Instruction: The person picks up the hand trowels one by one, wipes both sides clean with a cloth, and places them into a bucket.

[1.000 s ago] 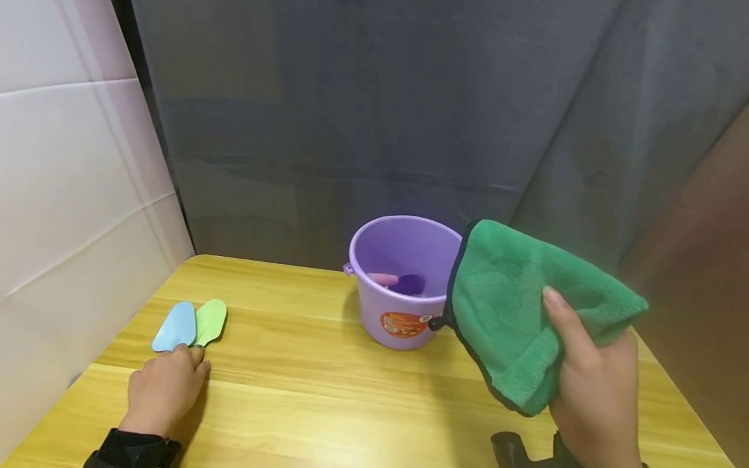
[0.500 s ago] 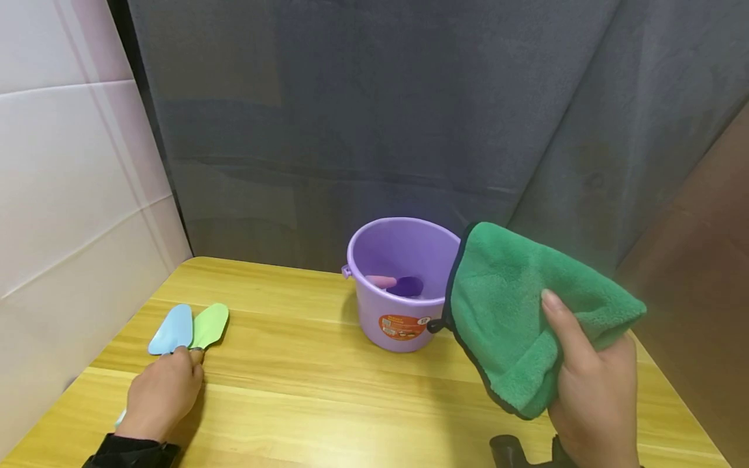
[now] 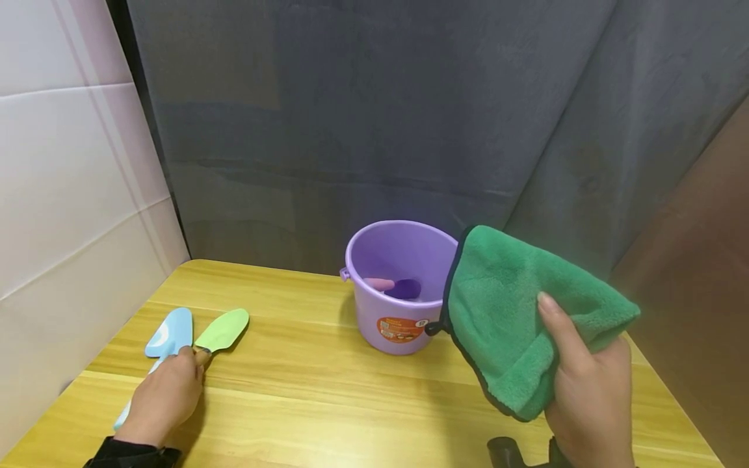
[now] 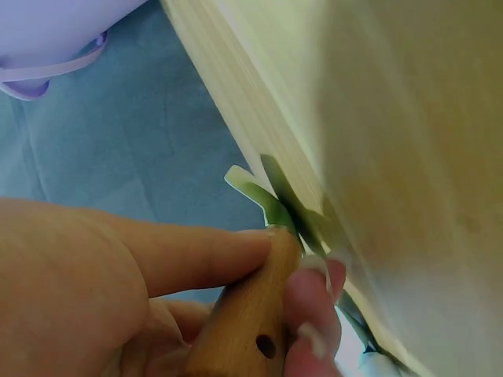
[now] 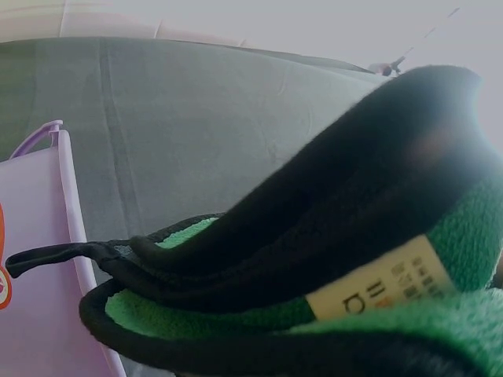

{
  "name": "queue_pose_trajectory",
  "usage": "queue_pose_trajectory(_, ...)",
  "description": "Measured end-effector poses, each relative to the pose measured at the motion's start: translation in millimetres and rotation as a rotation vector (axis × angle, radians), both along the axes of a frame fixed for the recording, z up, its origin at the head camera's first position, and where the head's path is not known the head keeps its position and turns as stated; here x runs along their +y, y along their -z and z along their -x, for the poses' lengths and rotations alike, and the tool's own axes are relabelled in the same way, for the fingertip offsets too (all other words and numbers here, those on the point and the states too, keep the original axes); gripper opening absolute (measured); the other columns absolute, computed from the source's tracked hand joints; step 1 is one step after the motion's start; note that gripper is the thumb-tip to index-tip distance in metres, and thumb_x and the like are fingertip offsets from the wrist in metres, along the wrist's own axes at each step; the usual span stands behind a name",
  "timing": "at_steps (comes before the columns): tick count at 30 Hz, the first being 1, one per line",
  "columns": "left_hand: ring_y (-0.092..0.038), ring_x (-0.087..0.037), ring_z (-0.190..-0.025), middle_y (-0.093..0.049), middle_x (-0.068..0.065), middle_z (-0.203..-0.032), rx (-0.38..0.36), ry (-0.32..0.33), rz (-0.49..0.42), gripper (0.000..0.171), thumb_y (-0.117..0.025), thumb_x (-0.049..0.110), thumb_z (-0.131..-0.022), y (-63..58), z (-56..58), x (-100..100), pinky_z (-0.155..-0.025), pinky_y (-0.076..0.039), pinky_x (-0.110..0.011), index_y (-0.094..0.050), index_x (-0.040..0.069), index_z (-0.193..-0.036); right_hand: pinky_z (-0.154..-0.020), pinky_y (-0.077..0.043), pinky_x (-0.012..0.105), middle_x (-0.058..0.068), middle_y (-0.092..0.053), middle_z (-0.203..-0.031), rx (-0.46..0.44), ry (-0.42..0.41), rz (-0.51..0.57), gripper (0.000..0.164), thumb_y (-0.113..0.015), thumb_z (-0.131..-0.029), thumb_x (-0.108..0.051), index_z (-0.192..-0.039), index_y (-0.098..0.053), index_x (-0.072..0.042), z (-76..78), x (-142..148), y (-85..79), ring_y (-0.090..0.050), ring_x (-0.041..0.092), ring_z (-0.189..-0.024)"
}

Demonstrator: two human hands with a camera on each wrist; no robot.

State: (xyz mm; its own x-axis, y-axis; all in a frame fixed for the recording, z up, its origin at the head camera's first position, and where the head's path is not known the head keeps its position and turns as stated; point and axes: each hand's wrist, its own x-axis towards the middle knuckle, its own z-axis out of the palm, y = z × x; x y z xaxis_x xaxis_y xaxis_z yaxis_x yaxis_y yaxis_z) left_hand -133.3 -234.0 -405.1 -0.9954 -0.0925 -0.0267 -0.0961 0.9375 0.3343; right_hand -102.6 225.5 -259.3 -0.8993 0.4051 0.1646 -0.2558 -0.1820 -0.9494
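My left hand grips a small trowel by its wooden handle, thumb and fingers around it in the left wrist view. Its light green blade points away to the right, just above the table. Beneath that hand lies a blue trowel-shaped tool, its pale handle partly covered. On the right, my right hand holds a folded green cloth with black edging, thumb on top. A yellow-white label shows on the cloth in the right wrist view.
A purple bucket stands mid-table, partly behind the cloth. Inside it are a pink piece and a dark purple piece. Grey fabric hangs behind the wooden table; a white panel borders the left.
The green trowel's blade has swung right, away from the blue tool, and more of the blue tool's handle shows. The right hand still holds the cloth in nearly the same place.
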Motion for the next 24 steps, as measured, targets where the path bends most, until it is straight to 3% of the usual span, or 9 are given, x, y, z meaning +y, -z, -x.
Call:
queue_pose_trajectory(7, -0.063, -0.029, -0.077, -0.063, -0.017, -0.087, -0.083, 0.052, -0.075, 0.020, -0.046, 0.011, -0.104, 0.5, 3.1, 2.7, -0.064, -0.048, -0.045, -0.051, -0.009, -0.104, -0.080, -0.060, 0.027, 0.002, -0.068, -0.117, -0.004, 0.007, 0.003, 0.032, -0.067, -0.097, -0.014, -0.126, -0.057, -0.006, -0.3, -0.7, 0.3, -0.070, 0.013, -0.097)
queue_pose_trajectory(13, -0.060, -0.024, -0.074, -0.065, -0.016, -0.086, -0.072, 0.073, -0.061, 0.018, -0.052, 0.008, -0.100, 0.6, 4.7, 9.7, -0.062, -0.047, -0.042, -0.061, -0.008, -0.097, -0.080, -0.061, 0.028, 0.003, -0.069, -0.116, 0.014, 0.004, 0.017, 0.031, -0.066, -0.097, -0.012, -0.126, -0.058, -0.004, -0.7, -1.4, 0.3, -0.071, 0.014, -0.096)
queue_pose_trajectory(17, -0.061, -0.026, -0.077, -0.065, -0.016, -0.087, -0.044, 0.058, -0.073, 0.015, -0.058, 0.007, -0.098, -2.0, 4.8, 12.1, -0.065, -0.048, -0.043, -0.063, -0.007, -0.100, -0.080, -0.061, 0.028, 0.003, -0.069, -0.116, 0.013, 0.007, 0.016, 0.031, -0.066, -0.097, -0.012, -0.126, -0.058, -0.004, -1.0, -1.8, -0.2, -0.070, 0.014, -0.097)
queue_pose_trajectory(24, -0.054, -0.023, -0.070, -0.063, -0.012, -0.085, -0.023, -0.011, -0.158, 0.026, -0.058, 0.012, -0.098, -10.7, 3.3, 23.2, -0.059, -0.043, -0.036, -0.058, -0.008, -0.115, -0.081, -0.060, 0.028, 0.003, -0.068, -0.118, 0.010, -0.007, -0.002, 0.032, -0.066, -0.098, -0.013, -0.127, -0.057, -0.005, -1.7, -1.5, -0.1, -0.070, 0.014, -0.099)
